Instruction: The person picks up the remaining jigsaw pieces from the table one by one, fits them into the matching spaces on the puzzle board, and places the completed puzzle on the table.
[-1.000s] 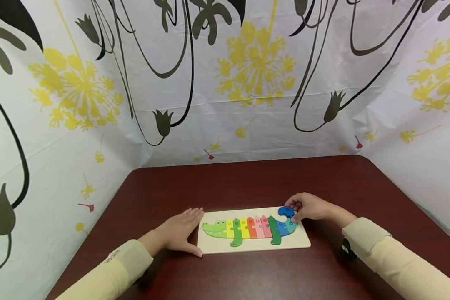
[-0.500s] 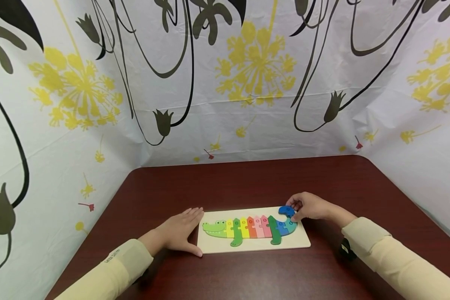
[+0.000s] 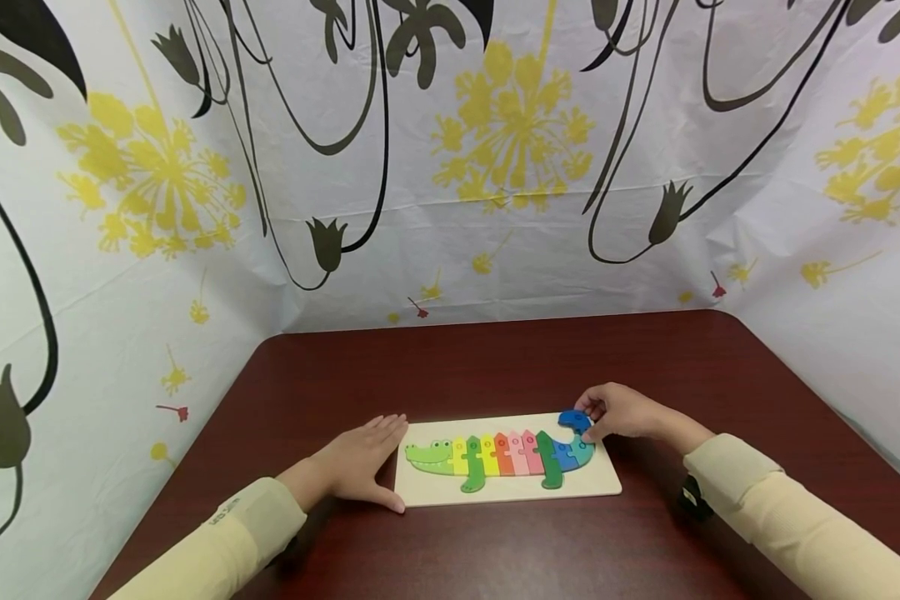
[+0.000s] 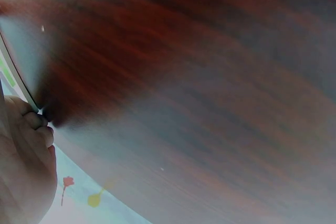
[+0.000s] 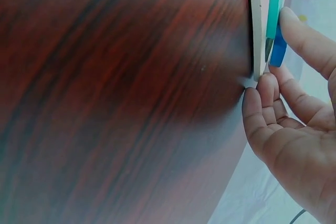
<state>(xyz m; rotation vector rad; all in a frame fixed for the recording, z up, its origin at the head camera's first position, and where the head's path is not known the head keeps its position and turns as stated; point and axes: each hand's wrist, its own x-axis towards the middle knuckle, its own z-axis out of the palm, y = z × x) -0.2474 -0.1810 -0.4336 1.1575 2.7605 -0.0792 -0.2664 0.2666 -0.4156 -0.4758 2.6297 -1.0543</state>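
Observation:
A crocodile puzzle board (image 3: 510, 493) of pale wood lies on the dark red table, its colourful pieces running from a green head (image 3: 430, 459) at the left to blue ones at the right. With straight fingers, my left hand (image 3: 363, 462) rests along the board's left edge. At the upper right corner my right hand (image 3: 621, 412) pinches the dark blue curved tail piece (image 3: 572, 418) between thumb and fingers. In the right wrist view this blue piece (image 5: 279, 51) stands slightly proud of the board, beside a teal piece (image 5: 273, 6). The left wrist view shows little beyond the hand's edge (image 4: 23, 156).
The glossy table (image 3: 495, 367) has rounded far corners. White cloth (image 3: 435, 250) with grey and yellow flower prints hangs behind it and along both sides.
The blue tail piece and the right fingers have shifted very slightly up and to the right. My left hand and the board have stayed in place.

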